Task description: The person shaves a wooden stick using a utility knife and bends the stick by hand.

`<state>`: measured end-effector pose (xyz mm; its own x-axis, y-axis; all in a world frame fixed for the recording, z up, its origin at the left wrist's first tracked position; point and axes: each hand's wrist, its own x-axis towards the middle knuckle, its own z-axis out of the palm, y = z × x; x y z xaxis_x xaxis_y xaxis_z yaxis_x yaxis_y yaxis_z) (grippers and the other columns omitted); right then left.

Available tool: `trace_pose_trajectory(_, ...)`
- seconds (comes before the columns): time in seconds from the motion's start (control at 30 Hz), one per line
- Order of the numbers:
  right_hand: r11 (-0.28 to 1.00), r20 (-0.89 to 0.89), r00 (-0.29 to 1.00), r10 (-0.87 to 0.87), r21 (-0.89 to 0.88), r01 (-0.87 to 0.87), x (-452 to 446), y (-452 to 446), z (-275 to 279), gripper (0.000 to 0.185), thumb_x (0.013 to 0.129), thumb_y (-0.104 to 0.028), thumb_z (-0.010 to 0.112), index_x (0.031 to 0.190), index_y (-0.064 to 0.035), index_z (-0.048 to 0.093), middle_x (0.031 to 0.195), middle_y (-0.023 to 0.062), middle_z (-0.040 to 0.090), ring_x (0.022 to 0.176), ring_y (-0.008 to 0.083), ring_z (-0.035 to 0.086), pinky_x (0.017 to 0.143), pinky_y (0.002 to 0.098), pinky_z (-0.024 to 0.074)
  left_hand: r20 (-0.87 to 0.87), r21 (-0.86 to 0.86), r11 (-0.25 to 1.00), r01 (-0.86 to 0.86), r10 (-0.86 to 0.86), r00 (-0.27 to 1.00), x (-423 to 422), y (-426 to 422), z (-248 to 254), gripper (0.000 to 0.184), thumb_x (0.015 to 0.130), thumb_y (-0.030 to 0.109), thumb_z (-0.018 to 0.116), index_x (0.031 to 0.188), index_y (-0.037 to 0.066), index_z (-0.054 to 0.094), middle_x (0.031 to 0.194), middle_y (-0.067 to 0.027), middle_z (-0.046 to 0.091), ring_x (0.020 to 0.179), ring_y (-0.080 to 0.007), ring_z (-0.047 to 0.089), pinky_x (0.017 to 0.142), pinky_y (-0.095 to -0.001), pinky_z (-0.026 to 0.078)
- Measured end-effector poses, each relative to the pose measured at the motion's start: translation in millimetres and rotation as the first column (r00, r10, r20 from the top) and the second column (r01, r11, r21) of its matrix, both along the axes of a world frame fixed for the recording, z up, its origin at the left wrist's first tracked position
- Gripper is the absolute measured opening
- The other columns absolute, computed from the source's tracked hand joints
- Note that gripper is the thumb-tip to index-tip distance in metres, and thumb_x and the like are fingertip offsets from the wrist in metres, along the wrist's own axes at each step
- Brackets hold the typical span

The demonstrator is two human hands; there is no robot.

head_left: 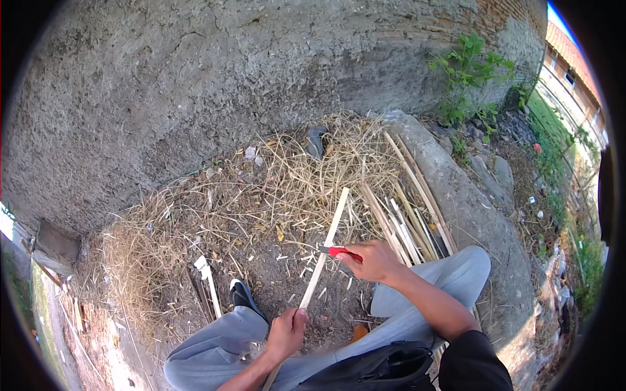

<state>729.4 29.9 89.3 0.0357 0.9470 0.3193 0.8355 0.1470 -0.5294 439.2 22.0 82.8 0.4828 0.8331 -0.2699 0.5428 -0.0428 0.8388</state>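
A pale, flat bamboo strip [332,228] slants up and away from my lap. Its lower part is gripped by my left hand [285,335], the fingers wrapped round it. My right hand [377,260] is closed on a red-handled utility knife [339,251]. The knife's dark blade lies across the strip around its middle, and it seems to touch it. Pale shavings are scattered on the soil beneath. My legs are folded to either side, with a dark bag [372,368] on my lap.
A bundle of split strips [414,228] lies by my right knee, beside a stone slab [450,195]. Dry straw [319,173] covers the ground up to a rough wall [248,72]. A hatchet-like tool with a pale handle [210,283] lies near my left shoe [242,296].
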Motion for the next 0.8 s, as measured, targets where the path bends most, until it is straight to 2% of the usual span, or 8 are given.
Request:
trace_pose_trajectory(0.1, 1.000, -0.049, 0.999, 0.016, 0.011, -0.015, -7.2, -2.7, -2.5, 0.031, 0.090, -0.036, 0.068, 0.089, -0.0049, 0.073, 0.069, 0.0132, 0.067, 0.057, 0.0326, 0.064, 0.053, 0.0411, 0.0515, 0.064, -0.050, 0.998, -0.024, 0.027, 0.998, -2.4, 5.1, -16.1, 0.034, 0.103, 0.028, 0.048, 0.089, 0.000, 0.061, 0.061, -0.0107, 0.059, 0.055, -0.0205, 0.062, 0.055, -0.0370, 0.048)
trace_pose_trajectory(0.33, 0.996, -0.065, 0.995, 0.081, 0.044, -0.078, -16.7, -4.0, -5.8, 0.032, 0.090, -0.034, 0.068, 0.089, -0.0029, 0.072, 0.070, 0.0141, 0.067, 0.057, 0.0328, 0.064, 0.052, 0.0412, 0.0511, 0.050, -0.029, 0.999, -0.041, 0.043, 0.998, 3.9, 7.5, -9.9, 0.036, 0.104, 0.029, 0.047, 0.089, -0.001, 0.062, 0.063, -0.0112, 0.061, 0.058, -0.0192, 0.065, 0.056, -0.0353, 0.049)
trace_pose_trajectory(0.53, 0.997, -0.057, 0.997, 0.046, 0.063, -0.042, -24.7, -3.3, -9.4, 0.033, 0.089, -0.035, 0.070, 0.092, -0.0029, 0.073, 0.071, 0.0147, 0.068, 0.059, 0.0322, 0.066, 0.052, 0.0395, 0.0525, 0.065, -0.028, 0.998, -0.047, 0.049, 0.997, 7.7, 3.4, -9.2, 0.034, 0.104, 0.027, 0.047, 0.090, -0.001, 0.060, 0.062, -0.0114, 0.060, 0.056, -0.0208, 0.064, 0.055, -0.0362, 0.049)
trace_pose_trajectory(0.73, 0.985, -0.032, 0.999, 0.000, 0.171, 0.005, -25.4, -3.3, -13.9, 0.034, 0.088, -0.037, 0.071, 0.093, -0.0033, 0.074, 0.071, 0.0132, 0.069, 0.057, 0.0308, 0.067, 0.050, 0.0379, 0.0526, 0.024, 0.095, 0.995, -0.022, 0.020, 1.000, 11.7, -5.6, 7.9, 0.032, 0.104, 0.025, 0.046, 0.088, 0.001, 0.059, 0.061, -0.0114, 0.058, 0.052, -0.0225, 0.061, 0.053, -0.0378, 0.047)
trace_pose_trajectory(0.8, 0.986, -0.037, 0.999, -0.020, 0.162, 0.025, -23.5, 0.0, -18.7, 0.035, 0.091, -0.042, 0.064, 0.088, -0.0080, 0.074, 0.073, 0.0106, 0.070, 0.056, 0.0303, 0.066, 0.047, 0.0406, 0.0502, -0.009, 0.086, 0.996, -0.022, 0.023, 1.000, 11.7, -6.7, 9.2, 0.032, 0.104, 0.025, 0.046, 0.088, 0.001, 0.059, 0.061, -0.0129, 0.058, 0.053, -0.0265, 0.062, 0.054, -0.0395, 0.047)
